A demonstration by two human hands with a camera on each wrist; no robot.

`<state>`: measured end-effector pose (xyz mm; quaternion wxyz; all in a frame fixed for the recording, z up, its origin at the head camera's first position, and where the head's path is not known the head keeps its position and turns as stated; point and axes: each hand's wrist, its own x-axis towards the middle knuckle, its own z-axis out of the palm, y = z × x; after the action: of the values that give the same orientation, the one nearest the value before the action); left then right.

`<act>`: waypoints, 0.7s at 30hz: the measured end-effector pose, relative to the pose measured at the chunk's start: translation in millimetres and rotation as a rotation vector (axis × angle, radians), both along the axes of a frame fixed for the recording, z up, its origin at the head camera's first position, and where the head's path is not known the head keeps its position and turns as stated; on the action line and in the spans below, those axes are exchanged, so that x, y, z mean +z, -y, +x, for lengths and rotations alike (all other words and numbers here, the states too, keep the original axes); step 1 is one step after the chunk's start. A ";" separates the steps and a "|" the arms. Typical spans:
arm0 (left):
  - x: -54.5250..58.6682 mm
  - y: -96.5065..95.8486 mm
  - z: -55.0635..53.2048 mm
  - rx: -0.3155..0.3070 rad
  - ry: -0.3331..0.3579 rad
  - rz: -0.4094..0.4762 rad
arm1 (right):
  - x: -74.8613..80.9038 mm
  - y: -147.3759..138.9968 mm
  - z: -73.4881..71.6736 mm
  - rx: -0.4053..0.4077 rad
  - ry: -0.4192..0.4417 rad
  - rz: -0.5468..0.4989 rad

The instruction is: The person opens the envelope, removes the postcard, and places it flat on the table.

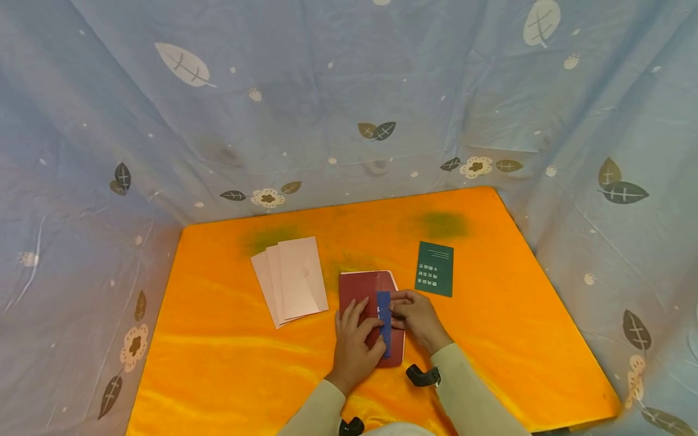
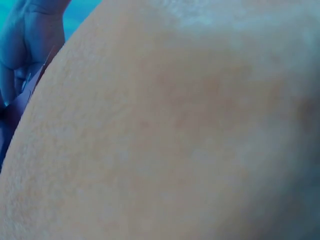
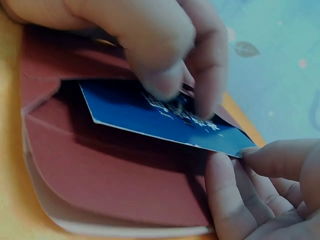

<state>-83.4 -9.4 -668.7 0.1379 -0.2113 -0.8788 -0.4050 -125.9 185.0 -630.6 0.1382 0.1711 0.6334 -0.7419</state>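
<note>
A dark red envelope (image 1: pixel 357 287) lies on the table with its flap opened to the right. A blue card (image 1: pixel 384 303) with white lettering sits partly inside its mouth, tilted in the right wrist view. My left hand (image 1: pixel 354 348) rests on the envelope with fingers spread, its thumb and forefinger at the card. With thumb and fingertips, my right hand (image 1: pixel 417 318) pinches the card's outer edge (image 3: pixel 235 154). Under the red flap (image 3: pixel 130 175) a pale layer shows. Blurred skin fills most of the left wrist view, and the right hand (image 2: pixel 32 37) appears at its upper left.
Several pale pink envelopes (image 1: pixel 300 278) lie fanned and overlapping to the left. A dark green card (image 1: pixel 435 275) with white print lies to the right. An orange cloth (image 1: pixel 218 363) covers the table, and patterned blue curtains (image 1: pixel 327 91) surround it.
</note>
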 end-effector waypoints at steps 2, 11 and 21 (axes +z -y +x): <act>-0.4 -0.4 0.1 0.005 -0.003 -0.004 | 0.4 -4.4 -0.4 -0.008 -0.004 0.013; -2.3 -1.3 -0.1 0.015 -0.001 -0.015 | 2.2 -17.4 1.8 -0.005 -0.036 0.028; -5.9 -0.3 -0.9 0.011 -0.010 -0.017 | 3.7 -23.7 1.5 -0.031 -0.041 0.028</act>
<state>-84.3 -9.1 -674.6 0.1429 -0.2096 -0.8827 -0.3956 -124.4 208.7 -626.9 0.1113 0.1676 0.6436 -0.7384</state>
